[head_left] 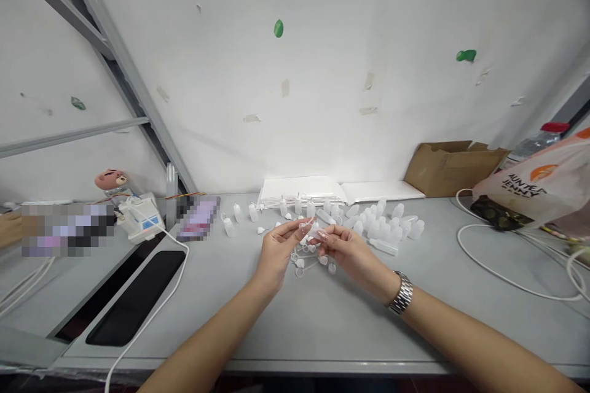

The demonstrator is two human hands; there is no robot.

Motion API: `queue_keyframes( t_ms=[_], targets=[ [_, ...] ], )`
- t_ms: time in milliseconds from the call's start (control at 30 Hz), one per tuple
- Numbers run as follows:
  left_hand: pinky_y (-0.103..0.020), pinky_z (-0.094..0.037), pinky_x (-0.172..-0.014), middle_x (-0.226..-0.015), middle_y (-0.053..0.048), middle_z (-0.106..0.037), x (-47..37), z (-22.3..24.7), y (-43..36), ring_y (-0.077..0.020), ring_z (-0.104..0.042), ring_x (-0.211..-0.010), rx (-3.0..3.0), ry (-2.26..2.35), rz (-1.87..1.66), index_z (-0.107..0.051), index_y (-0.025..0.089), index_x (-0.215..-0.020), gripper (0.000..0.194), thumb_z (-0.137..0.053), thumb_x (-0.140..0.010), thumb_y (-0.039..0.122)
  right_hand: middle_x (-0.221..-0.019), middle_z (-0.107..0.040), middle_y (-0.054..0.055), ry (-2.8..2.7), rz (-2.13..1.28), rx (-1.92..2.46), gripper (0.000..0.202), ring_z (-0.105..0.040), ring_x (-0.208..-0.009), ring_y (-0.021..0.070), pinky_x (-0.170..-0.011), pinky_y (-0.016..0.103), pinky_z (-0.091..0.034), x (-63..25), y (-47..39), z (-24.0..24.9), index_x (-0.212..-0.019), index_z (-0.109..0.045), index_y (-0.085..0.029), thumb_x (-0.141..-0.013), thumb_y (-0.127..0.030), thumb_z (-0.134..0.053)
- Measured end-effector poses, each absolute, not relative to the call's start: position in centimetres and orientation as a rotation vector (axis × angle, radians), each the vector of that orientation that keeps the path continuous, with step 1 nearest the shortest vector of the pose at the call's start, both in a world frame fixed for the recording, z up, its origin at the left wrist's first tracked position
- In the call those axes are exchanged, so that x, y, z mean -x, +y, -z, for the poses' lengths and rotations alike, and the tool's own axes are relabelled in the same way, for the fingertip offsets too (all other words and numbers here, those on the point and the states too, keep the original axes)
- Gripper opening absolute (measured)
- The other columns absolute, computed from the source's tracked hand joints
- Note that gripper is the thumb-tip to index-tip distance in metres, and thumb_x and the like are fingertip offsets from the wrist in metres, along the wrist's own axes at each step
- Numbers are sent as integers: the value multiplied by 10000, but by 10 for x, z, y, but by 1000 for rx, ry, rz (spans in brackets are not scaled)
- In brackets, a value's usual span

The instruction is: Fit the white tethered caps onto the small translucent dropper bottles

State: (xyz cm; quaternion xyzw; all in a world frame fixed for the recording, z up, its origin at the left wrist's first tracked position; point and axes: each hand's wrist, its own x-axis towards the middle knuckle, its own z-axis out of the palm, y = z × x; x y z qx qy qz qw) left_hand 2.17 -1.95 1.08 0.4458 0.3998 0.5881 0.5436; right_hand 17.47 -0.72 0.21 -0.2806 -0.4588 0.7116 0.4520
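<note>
Near the middle of the grey table, my left hand [281,252] and my right hand [345,249] meet fingertip to fingertip around one small translucent bottle [315,231]. The left fingers pinch its upper left end; the right fingers hold its lower right side. Small white caps with ring straps [299,263] lie loosely below and between the hands. Several small bottles [229,226] stand in a loose row to the left and behind. To the right of my right hand is a pile of translucent bottles [385,227], some upright and some lying down.
White flat packets [299,189] lie against the wall. A cardboard box [454,169], a plastic bag [530,187] and white cables [488,282] are at right. At left are a black phone [136,298], a white device [141,218] and a co-worker's hand [10,229].
</note>
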Motion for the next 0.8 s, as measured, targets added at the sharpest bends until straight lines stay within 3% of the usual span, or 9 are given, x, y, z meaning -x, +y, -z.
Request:
queue_keyframes(
  t_ms=[333,567,800],
  targets=[
    [-368,-407,-918,-1009,-88,-682,-18,-10,-18,-239,-595,-1006,-1124,864,-1371,-688,165,-861,225,-685,-677,295,-667,-667,43,-1251,-1807,692,246,-534,-530,83,-582,240,-405,-179,-4,-8,-626,-602,-142,-730,-359,-655],
    [-361,-418,-908,-1041,-68,-671,-17,-11,-19,-237,-594,-1004,-1249,842,-1322,-688,188,-910,252,-684,-678,285,-603,-648,48,-1263,-1892,647,288,-502,-503,75,-550,223,-393,-184,-1,-9,-646,-638,-120,-781,-370,-598],
    [-317,-442,-840,-1155,-91,-609,3,-26,-8,-249,-528,-1091,-1388,883,-1257,-582,218,-1127,509,-693,-651,363,-658,-648,57,-1107,-1973,585,254,-531,-572,84,-623,230,-421,-183,-3,-8,-649,-635,-114,-773,-336,-621]
  ],
)
